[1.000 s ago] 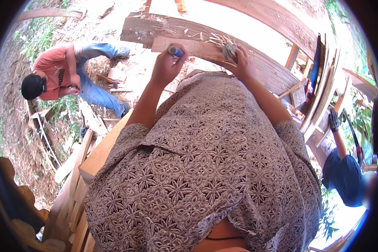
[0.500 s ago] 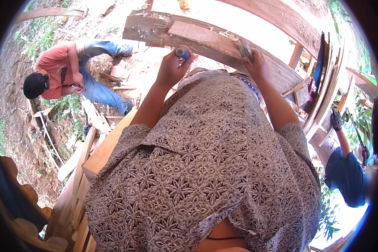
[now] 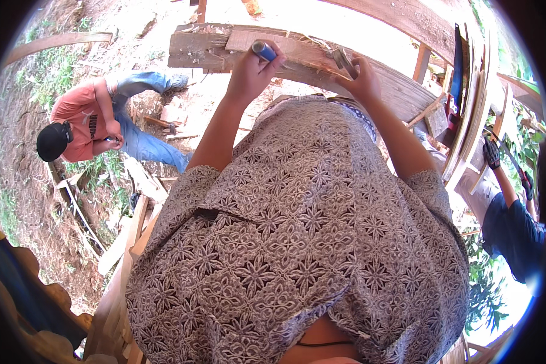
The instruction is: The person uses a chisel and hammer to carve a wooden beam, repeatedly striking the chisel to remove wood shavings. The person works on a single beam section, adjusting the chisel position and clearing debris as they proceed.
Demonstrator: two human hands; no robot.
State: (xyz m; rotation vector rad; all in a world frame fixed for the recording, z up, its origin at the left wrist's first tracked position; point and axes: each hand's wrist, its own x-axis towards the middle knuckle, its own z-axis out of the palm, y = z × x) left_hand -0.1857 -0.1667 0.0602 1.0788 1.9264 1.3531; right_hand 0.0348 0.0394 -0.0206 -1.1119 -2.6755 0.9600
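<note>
My left hand (image 3: pixel 251 71) is wrapped round an upright blue cylinder-shaped handle (image 3: pixel 264 51) with a grey end on top. What its lower end looks like is hidden by the hand. To the right, my right hand (image 3: pixel 363 82) grips a small grey-brown block-like tool (image 3: pixel 344 63) between thumb and fingers. Both hands are over the near side of a reddish plank (image 3: pixel 241 40), which lies on a wider weathered beam (image 3: pixel 194 53). Pale wood shavings (image 3: pixel 321 43) are scattered along the plank. Whether either tool touches the wood, I cannot tell.
A person in an orange shirt (image 3: pixel 76 115) sits on the ground at the left. At the right another person in dark clothing (image 3: pixel 508 233) wears gloves. Long boards (image 3: pixel 474 103) and a blue-bladed saw-like tool (image 3: pixel 459 73) stand at the right; stacked lumber (image 3: pixel 118 297) lies lower left.
My right hand has shifted left with its tool, closer to my left hand. The left hand has risen slightly with the blue handle. The whole view has turned a little.
</note>
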